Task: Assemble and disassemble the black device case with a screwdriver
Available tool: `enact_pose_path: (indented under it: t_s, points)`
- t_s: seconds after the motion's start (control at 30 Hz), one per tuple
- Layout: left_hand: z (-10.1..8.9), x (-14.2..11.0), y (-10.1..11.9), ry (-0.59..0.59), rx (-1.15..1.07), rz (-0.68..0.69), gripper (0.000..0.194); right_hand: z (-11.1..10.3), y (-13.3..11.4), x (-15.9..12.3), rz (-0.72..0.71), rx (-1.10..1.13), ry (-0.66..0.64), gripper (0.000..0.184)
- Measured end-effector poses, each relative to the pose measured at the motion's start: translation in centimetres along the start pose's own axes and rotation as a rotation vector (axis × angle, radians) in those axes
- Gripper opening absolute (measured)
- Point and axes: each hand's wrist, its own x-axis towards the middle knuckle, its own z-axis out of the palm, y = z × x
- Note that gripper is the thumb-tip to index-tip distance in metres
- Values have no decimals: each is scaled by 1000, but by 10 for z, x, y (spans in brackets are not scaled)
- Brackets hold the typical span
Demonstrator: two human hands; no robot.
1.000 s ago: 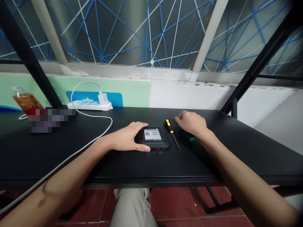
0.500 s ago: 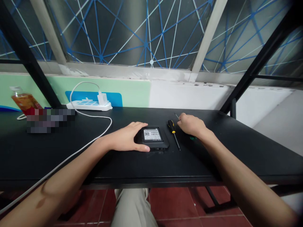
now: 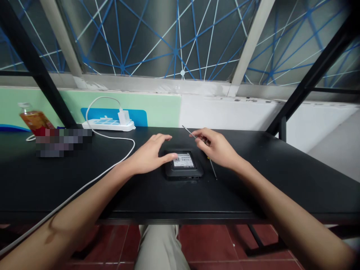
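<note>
A flat black case (image 3: 170,173) lies on the black table, and a panel with a white printed label (image 3: 184,161) sits in its top. My left hand (image 3: 147,155) hovers over its left side, thumb and fingers spread around nothing. In my right hand (image 3: 218,148) is a screwdriver (image 3: 189,132), its thin metal shaft pointing up and to the left; the fingers hide its handle. Under that hand lies a second screwdriver (image 3: 213,171), whose shaft shows while most of its handle is covered.
A white power strip (image 3: 108,125) with a plugged-in charger (image 3: 123,117) stands along the wall. From it a white cable (image 3: 112,165) runs across the table's left side. At the far left are a drink bottle (image 3: 36,120) and a blurred-out object (image 3: 63,142).
My right hand has moved left with the screwdriver, over the lying one's handle. My left hand has come off the case's edges and risen slightly.
</note>
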Motion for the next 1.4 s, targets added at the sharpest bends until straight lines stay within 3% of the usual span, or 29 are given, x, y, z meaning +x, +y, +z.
enact_pose_path:
  t_s: [0.13,0.3,0.43,0.67,0.83,1.0,1.13,1.27,1.4]
  points:
    - [0,3,-2,191,-49,56,41,5,-9,-3,-130,-37,-97,27]
    - [-4,4,-2,280,52,205,7,6,-16,-5,-183,-122,-182,27]
    - [-4,3,-3,292,140,322,7,5,-19,-7,-221,-172,-194,27]
    - [-10,2,-2,341,165,401,12,4,-25,-7,-241,-226,-137,21]
    - [-13,1,1,386,180,392,14,1,-24,-5,-215,-282,-42,16]
    - [-13,1,2,409,157,371,13,-1,-21,-4,-167,-292,-67,13]
    - [-15,2,1,428,144,324,15,-1,-17,-4,-126,-198,-107,27]
    - [-20,3,-2,477,123,230,17,-2,-13,-4,-124,-106,-160,26]
    - [-23,3,-6,539,81,143,16,-2,-9,-1,-74,117,-45,23]
